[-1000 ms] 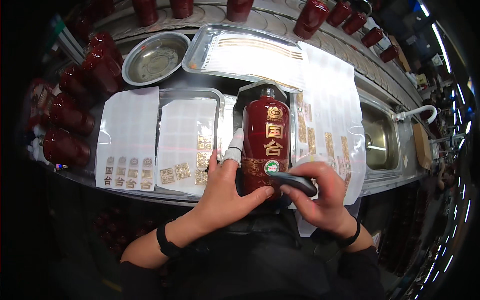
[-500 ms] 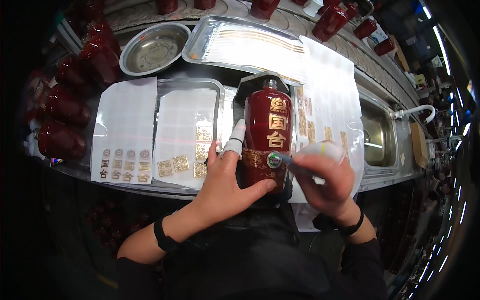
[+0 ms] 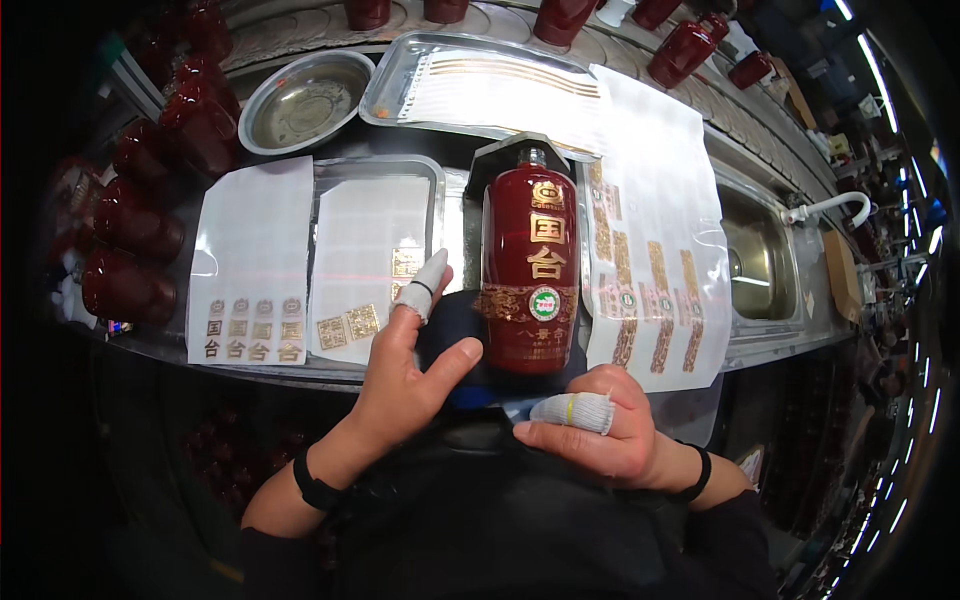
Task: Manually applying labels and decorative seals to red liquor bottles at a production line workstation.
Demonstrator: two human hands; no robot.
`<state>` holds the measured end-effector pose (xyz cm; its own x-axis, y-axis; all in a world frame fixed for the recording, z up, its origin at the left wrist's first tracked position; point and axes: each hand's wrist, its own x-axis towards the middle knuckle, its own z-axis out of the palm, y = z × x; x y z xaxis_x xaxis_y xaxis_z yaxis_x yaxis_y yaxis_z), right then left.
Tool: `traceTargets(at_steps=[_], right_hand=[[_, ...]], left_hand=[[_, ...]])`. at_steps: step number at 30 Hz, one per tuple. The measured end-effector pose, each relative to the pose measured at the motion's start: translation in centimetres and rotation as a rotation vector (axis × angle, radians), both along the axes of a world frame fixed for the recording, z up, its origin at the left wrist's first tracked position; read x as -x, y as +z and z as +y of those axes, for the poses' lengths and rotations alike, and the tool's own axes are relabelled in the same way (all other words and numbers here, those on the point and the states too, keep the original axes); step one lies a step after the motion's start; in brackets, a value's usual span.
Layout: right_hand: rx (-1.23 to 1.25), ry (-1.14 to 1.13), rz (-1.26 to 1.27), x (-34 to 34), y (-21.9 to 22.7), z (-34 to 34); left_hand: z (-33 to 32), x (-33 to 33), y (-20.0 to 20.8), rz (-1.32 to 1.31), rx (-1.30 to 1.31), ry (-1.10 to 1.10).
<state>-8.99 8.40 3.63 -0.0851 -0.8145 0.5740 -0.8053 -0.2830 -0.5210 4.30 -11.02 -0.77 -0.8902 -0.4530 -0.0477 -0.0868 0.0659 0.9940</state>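
A dark red glass bottle (image 3: 512, 245) lies on its back in a dark stand (image 3: 490, 165), neck away from me. Gold emblem and characters run down its front. Round its lower part goes a patterned gold band (image 3: 500, 304) with a round green-and-white sticker (image 3: 543, 304). My left hand (image 3: 400, 365) is open, just left of the bottle and apart from it, a white finger cot on its index finger. Below the bottle's base, my right hand (image 3: 605, 430), also with a white finger cot, pinches a small blue-grey piece (image 3: 517, 410), mostly hidden.
Sheets of gold transfers lie at left (image 3: 250, 250) and right (image 3: 655, 220). A metal tray (image 3: 432, 185) holds another sheet with gold pieces. Behind are a steel bowl (image 3: 255, 125) and a tray of striped strips (image 3: 385, 95). Red bottles (image 3: 130, 285) crowd the left; a sink (image 3: 750, 265) is at right.
My left hand has let go of the bottle and moved left. My right hand has drawn back from the round sticker, down to below the bottle's base.
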Motion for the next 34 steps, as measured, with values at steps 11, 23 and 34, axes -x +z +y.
traceTargets(at_steps=[11,23,34], right_hand=[[0.091,-0.17,0.293,-1.5,0.3,-3.1],[-0.061,-0.084,-0.197,-1.0,-0.6,0.1],[-0.124,-0.643,-1.282,0.7,-2.9,2.5]], left_hand=[[0.0,-1.8,0.7,-0.022,-0.02,0.043],[0.2,0.3,1.0,0.027,0.009,-0.016],[1.0,3.1,0.5,-0.007,0.11,0.021]])
